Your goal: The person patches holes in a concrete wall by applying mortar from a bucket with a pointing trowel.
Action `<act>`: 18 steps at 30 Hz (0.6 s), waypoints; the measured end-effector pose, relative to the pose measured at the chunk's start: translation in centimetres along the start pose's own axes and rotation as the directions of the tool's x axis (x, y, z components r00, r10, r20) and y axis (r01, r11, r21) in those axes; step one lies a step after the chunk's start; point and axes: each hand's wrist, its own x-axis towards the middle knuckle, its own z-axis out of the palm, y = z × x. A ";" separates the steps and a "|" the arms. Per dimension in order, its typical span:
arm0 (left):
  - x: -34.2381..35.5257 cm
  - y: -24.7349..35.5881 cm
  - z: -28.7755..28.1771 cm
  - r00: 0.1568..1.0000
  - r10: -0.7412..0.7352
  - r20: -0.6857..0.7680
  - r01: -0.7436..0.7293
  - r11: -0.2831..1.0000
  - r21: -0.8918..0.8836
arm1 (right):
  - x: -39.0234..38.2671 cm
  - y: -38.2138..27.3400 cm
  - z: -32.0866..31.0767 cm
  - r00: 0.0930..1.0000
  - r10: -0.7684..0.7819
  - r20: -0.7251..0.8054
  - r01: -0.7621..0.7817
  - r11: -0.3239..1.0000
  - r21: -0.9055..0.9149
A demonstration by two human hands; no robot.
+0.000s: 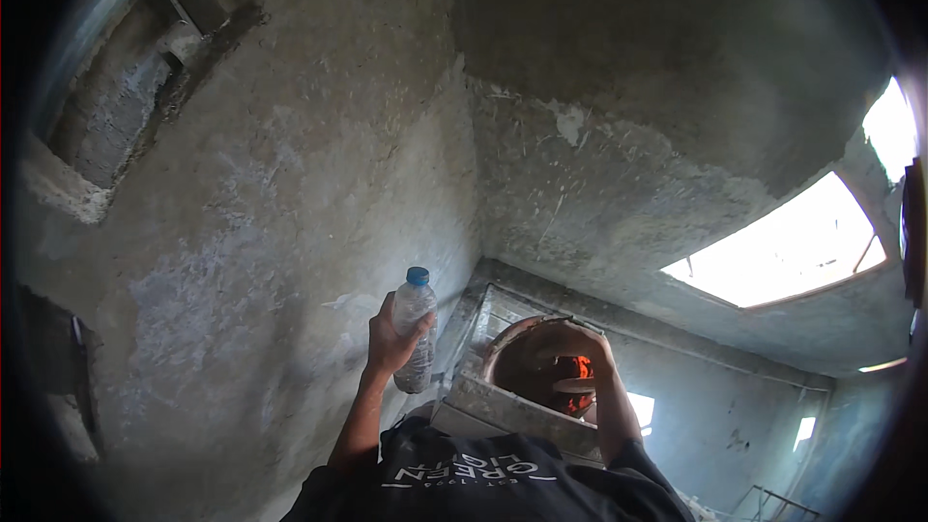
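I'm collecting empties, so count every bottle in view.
1: a clear bottle with a blue cap, held in the left hand. The picture's dark edges could hide others.

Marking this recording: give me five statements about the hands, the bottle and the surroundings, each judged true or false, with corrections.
1. The left hand grips a clear plastic bottle. True.
2. The bottle has no cap. False: a blue cap is on it.
3. The right hand is at a round brownish container. True.
4. The person wears a white shirt. False: the shirt is dark, with pale lettering.
5. Something bright orange shows by the right hand. True; what it is cannot be told.
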 end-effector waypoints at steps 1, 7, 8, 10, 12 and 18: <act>-0.3 -0.8 -1.2 0.998 -0.021 -0.053 0.024 0.998 0.050 | -3.0 0.5 6.4 0.997 -0.065 0.034 0.063 0.997 0.051; 2.4 -2.7 0.5 0.999 -0.048 -0.018 0.048 0.999 0.013 | -6.6 -6.5 -1.3 0.996 -0.079 -0.042 0.089 0.899 0.430; 2.6 -3.3 0.9 0.998 -0.069 -0.008 0.069 0.998 -0.003 | -6.2 -8.2 -3.0 0.995 -0.080 -0.057 0.098 0.868 0.486; 4.4 -3.7 2.2 0.997 -0.052 0.056 0.055 0.997 -0.057 | -6.1 -7.4 -5.4 0.964 -0.141 -0.224 0.236 0.843 0.483; 4.5 -4.8 1.8 0.994 -0.096 0.057 0.098 0.994 -0.048 | -1.9 -6.3 -7.7 0.861 -0.251 -0.443 0.388 0.886 0.252; 5.8 -6.6 1.6 0.986 -0.123 0.114 0.128 0.991 -0.040 | 6.6 -12.9 -29.1 -0.007 -0.401 -0.916 0.049 0.915 -0.401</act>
